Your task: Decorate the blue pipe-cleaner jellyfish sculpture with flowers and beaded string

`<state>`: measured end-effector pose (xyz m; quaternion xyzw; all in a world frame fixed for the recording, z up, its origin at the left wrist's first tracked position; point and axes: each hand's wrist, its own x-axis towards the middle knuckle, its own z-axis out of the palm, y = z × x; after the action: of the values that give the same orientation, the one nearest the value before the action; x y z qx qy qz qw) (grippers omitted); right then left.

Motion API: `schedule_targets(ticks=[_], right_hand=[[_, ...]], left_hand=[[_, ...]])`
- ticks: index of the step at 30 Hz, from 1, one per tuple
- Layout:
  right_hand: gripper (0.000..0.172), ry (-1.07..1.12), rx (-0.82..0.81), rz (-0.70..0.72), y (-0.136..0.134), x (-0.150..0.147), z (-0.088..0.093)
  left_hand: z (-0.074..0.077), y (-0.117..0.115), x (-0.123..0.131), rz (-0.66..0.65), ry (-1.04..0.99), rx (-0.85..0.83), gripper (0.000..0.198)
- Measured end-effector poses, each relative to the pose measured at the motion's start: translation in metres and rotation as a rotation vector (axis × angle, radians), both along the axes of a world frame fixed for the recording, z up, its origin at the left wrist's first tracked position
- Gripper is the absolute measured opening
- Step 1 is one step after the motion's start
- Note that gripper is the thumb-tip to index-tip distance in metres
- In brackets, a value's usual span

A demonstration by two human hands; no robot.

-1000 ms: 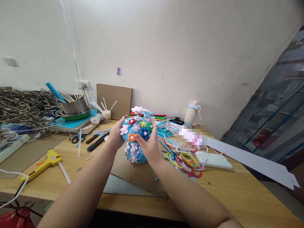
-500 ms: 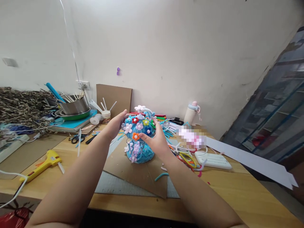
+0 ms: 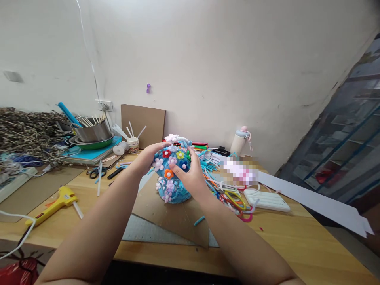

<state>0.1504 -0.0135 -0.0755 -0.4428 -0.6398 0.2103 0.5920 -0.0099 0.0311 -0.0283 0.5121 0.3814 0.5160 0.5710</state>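
— "On the brown board (image 3: 166,213), near the middle of the table (image 3: 285,237), what stood?"

— "One blue craft piece (image 3: 170,184), fuzzy all over, upright. Two rounded parts, one above the other, with a narrower waist between. Its underside appeared to rest on the board."

— "Surface of the upper part?"

— "Ringed with small flowers: a red flower (image 3: 166,153), a yellow flower (image 3: 179,154), an orange flower (image 3: 168,174) low at the front, a pale pink flower (image 3: 158,164) to its left. A white flower (image 3: 171,138) stuck up at the crown, beside a pale arched strip (image 3: 183,139)."

— "Lower part?"

— "Blue again, pink and lilac blooms (image 3: 168,196) clustered at its left front, wavy blue strands at its right."

— "Hands?"

— "Both held the upper part between them. The left hand (image 3: 145,160) curved around its left side, fingers reaching over the top; thumb could not be made out. The right hand (image 3: 191,176) cupped the right side, thumb across the front just beside the orange flower, fingers up along the edge."

— "Arms?"

— "Both forearms (image 3: 234,221) slanted inward from the lower corners."
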Motion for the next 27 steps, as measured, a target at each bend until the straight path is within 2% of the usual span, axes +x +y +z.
schedule_targets(ticks=[3,12,21,27], right_hand=[[0.08,0.031,0.01,-0.011,-0.002,-0.003,-0.002],[0.069,0.1,0.022,-0.015,-0.009,-0.012,-0.008],[0.069,0.114,0.018,-0.021,-0.008,-0.015,-0.007],[0.068,0.113,0.035,-0.027,-0.009,-0.018,-0.007]], left_hand=[[-0.005,-0.002,0.003,-0.02,-0.077,-0.096,0.039],[-0.01,-0.011,0.017,0.019,-0.235,-0.172,0.038],[-0.007,-0.017,0.017,0.044,-0.201,-0.294,0.033],[-0.005,-0.019,0.018,0.01,-0.211,-0.344,0.034]])
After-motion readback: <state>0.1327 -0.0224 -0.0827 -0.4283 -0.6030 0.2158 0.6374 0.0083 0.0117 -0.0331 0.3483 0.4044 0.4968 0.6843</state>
